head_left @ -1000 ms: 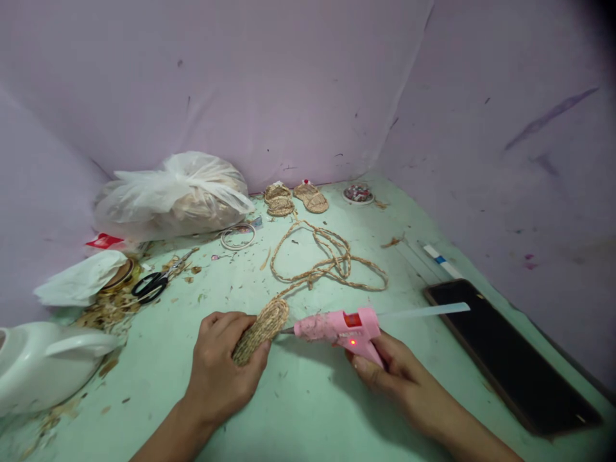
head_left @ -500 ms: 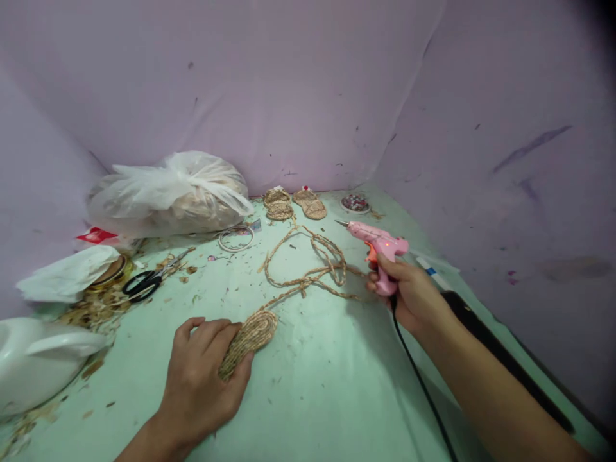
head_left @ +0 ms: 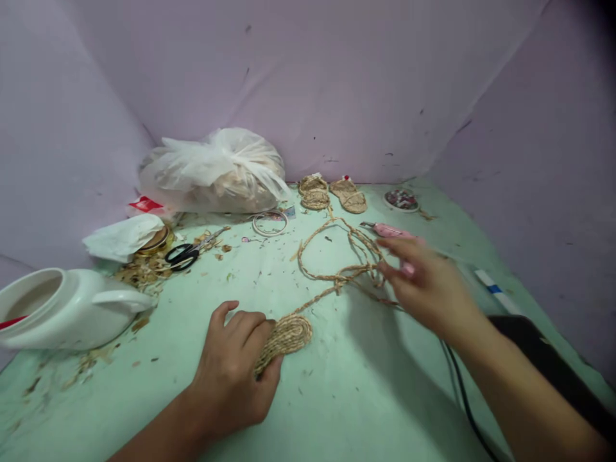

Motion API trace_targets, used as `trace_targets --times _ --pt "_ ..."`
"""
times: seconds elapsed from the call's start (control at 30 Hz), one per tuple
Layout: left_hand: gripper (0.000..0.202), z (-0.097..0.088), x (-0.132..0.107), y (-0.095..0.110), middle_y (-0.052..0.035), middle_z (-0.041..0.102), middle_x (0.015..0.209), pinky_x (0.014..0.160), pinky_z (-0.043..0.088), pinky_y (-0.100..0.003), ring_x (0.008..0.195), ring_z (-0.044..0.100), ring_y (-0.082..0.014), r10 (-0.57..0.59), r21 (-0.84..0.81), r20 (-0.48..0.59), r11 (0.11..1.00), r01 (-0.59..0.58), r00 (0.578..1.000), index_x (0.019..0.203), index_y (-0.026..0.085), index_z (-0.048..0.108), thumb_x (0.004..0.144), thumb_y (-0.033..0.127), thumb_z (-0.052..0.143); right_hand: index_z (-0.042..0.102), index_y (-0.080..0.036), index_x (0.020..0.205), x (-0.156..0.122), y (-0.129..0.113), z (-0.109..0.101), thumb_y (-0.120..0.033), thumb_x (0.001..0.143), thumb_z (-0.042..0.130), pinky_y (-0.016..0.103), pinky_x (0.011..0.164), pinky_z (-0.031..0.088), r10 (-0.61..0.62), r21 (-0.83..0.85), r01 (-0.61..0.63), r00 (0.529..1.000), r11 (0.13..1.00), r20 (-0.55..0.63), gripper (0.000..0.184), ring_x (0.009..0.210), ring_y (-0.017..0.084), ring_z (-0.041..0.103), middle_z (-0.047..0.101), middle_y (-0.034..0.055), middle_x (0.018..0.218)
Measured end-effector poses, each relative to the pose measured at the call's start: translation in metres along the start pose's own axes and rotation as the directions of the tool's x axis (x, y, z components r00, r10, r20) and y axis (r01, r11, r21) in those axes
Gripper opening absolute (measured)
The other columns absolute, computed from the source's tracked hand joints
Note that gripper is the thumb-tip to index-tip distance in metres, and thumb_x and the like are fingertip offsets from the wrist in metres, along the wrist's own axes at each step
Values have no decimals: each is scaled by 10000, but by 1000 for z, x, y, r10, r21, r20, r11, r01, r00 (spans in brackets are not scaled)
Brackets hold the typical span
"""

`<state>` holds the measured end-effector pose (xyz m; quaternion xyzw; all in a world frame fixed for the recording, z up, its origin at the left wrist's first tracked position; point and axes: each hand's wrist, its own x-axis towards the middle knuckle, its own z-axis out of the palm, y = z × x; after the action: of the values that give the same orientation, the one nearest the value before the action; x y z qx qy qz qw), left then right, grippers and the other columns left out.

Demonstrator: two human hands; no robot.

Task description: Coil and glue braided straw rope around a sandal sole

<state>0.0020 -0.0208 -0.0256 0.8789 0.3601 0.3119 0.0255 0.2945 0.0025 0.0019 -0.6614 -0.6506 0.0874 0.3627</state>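
My left hand (head_left: 233,375) is closed on a small coiled sole of braided straw (head_left: 292,333), its fingers over one end and the thumb along the near side. From the sole a braided straw rope (head_left: 315,298) runs off and lies in loose loops on the table. My right hand (head_left: 428,285), a little blurred, is over the right side of the loops with its fingers apart and nothing in them. Beyond it lies a pink hot glue gun (head_left: 391,230), mostly hidden by the hand; a black cord (head_left: 462,391) trails under the forearm.
A pair of small woven slippers (head_left: 315,194) stands at the back beside a dish of beads (head_left: 402,199). On the left are a stuffed plastic bag (head_left: 216,176), black-handled scissors (head_left: 183,256), a ring (head_left: 270,223) and a white jug (head_left: 91,308). Straw scraps litter the table (head_left: 337,398).
My right hand has let go of the glue gun, which now rests on the table, and has moved toward the rope. My left hand keeps hold of the sole. The view has swung left.
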Motion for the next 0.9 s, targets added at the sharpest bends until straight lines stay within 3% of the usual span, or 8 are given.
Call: trace_targets --times 0.03,0.1,0.17,0.2,0.3,0.37,0.53,0.9 --pt "217 0 0 0 -85 626 851 912 364 -540 778 586 -212 -6 2 10 1000 6 1000 940 148 560 727 162 595 654 -216 1040 -6 -11 6 -166 804 554 420 882 469 -96 30 94 991 995 94 260 1043 252 591 668 82 1092" --pt "222 -1 0 0 -82 629 853 924 354 -540 785 586 -212 -18 6 35 1000 18 999 943 152 559 724 158 592 636 -204 1088 -13 -30 19 -106 832 488 415 909 440 -346 96 332 887 938 307 312 1067 231 571 670 86 1113" --pt "231 -1 -1 0 -78 630 858 937 344 -537 794 588 -208 -25 6 56 1000 25 998 954 155 559 724 148 583 621 -203 1113 -15 -43 31 -54 834 462 450 947 382 -428 89 433 798 897 425 354 1127 243 524 674 77 1110" --pt "233 -1 -1 0 -75 630 859 944 337 -535 798 587 -206 -29 6 60 1000 29 998 957 156 559 724 143 577 624 -208 1102 -15 -46 36 -44 835 466 475 966 343 -421 64 443 785 894 455 351 1142 252 506 684 68 1081" --pt "225 1 -2 -2 -62 629 853 957 325 -523 794 586 -194 -45 -5 76 999 45 996 953 164 567 730 141 568 667 -217 984 -12 -48 43 -77 853 505 522 1002 240 -395 16 447 772 894 498 251 1064 247 533 702 36 895" --pt "215 3 -3 -2 -51 631 850 963 318 -516 789 584 -188 -62 -15 89 998 63 994 948 173 573 735 150 566 682 -204 915 -12 -45 44 -87 860 507 485 994 261 -411 36 454 766 890 494 217 936 211 571 681 26 805" --pt "178 5 -1 0 -30 639 841 976 310 -499 781 585 -178 -112 -29 70 993 115 991 908 190 583 741 144 543 681 -165 928 -20 -39 47 -59 851 464 287 695 427 -356 99 358 784 929 508 253 772 171 570 642 56 821" --pt "171 6 0 0 -26 650 849 951 320 -492 768 588 -188 -175 -28 84 984 178 981 906 216 594 741 195 552 689 -211 919 -41 -46 43 -117 860 473 282 656 435 -123 -21 159 833 987 539 244 766 182 607 647 44 839"
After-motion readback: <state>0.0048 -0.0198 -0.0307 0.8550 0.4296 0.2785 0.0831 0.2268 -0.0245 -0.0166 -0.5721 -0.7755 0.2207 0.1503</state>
